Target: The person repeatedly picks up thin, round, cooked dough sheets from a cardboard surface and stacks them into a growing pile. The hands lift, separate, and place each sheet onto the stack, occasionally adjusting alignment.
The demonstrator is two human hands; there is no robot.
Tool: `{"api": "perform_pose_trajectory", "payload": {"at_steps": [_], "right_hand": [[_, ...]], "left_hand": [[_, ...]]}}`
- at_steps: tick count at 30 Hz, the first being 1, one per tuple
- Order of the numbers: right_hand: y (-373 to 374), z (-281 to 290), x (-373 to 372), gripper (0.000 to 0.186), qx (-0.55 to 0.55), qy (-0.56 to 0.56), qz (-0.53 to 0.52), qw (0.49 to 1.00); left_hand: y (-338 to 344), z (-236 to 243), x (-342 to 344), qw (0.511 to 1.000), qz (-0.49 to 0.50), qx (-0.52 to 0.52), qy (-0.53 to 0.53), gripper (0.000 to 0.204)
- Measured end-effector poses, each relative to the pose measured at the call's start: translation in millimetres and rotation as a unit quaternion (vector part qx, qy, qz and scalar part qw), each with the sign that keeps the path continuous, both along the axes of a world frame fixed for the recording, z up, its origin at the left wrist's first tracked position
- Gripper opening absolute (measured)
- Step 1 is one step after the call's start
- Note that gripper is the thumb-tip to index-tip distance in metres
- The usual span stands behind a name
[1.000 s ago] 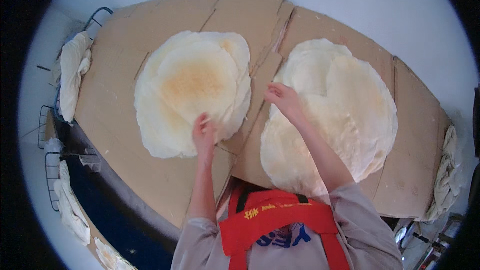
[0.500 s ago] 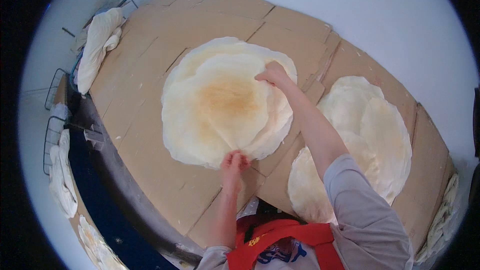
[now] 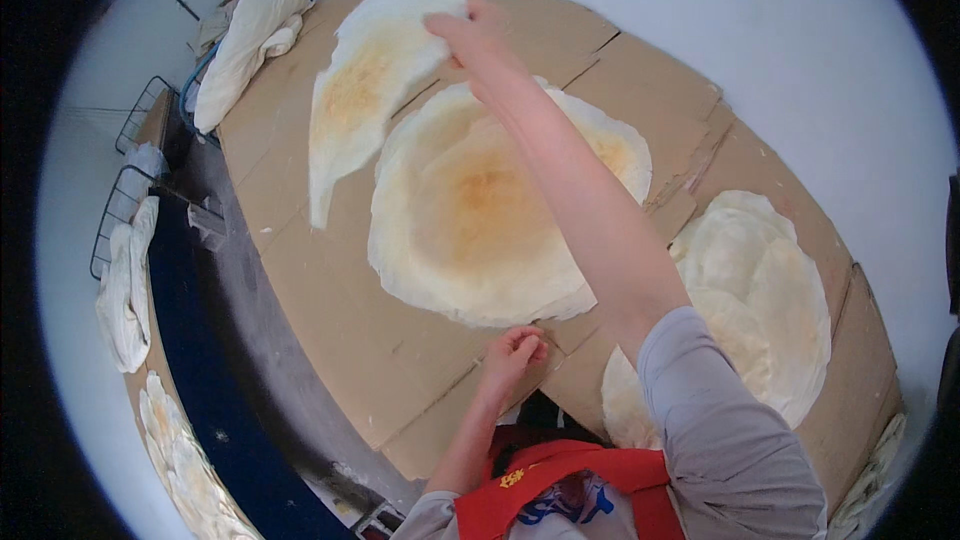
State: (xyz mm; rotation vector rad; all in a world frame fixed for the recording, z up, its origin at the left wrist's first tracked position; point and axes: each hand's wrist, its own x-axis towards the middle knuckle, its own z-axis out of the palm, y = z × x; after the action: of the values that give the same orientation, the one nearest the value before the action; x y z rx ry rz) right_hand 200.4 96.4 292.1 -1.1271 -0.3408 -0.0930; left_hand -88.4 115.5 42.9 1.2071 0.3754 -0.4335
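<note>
A thin pale flatbread (image 3: 375,55) with a browned patch hangs from my right hand (image 3: 475,40), whose fingers are closed on its upper right edge. The sheet looks folded or seen aslant, and its lower tip points toward me at the left. Below my right forearm, a stack of round flatbreads (image 3: 450,275) with a toasted middle lies on the cardboard, partly covered by the arm. My left hand (image 3: 515,352) is just off the stack's near edge, fingers curled together with nothing visible in them.
Brown cardboard sheets (image 3: 330,330) cover the table. Another pile of pale flatbreads (image 3: 765,310) lies at the right, beside my upper arm. Rolled white cloth (image 3: 255,45) rests at the far left edge. More flatbreads (image 3: 180,440) are on a surface at the lower left. A white wall rises behind.
My right hand has lifted the top flatbread off the stack and carried it away to the far left. My left hand has let go of the near edge and drawn back slightly.
</note>
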Motion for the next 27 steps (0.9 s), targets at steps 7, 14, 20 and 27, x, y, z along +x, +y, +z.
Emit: {"api": "perform_pose_trajectory", "payload": {"at_steps": [7, 14, 20, 27], "right_hand": [[-90.2, -163.0, -34.6, 0.048, -0.324, 0.198, 0.002, 0.925], [-292.5, -216.8, -205.0, 0.029, -0.347, 0.271, -0.155, 0.884], [-341.5, -210.1, -345.7, 0.023, -0.362, 0.365, -0.296, 0.805], [-304.9, -239.7, -399.5, 0.024, -0.476, 0.309, -0.246, 0.786]], "left_hand": [[-54.0, -33.7, -12.6, 0.992, -0.093, -0.049, 0.065, 0.019], [-96.7, -66.3, -4.2, 0.955, -0.290, -0.006, 0.062, 0.021], [-102.0, -23.8, -0.2, 0.952, -0.222, -0.113, 0.179, 0.020], [-98.6, -22.2, -12.5, 0.966, -0.233, 0.019, 0.113, 0.026]]}}
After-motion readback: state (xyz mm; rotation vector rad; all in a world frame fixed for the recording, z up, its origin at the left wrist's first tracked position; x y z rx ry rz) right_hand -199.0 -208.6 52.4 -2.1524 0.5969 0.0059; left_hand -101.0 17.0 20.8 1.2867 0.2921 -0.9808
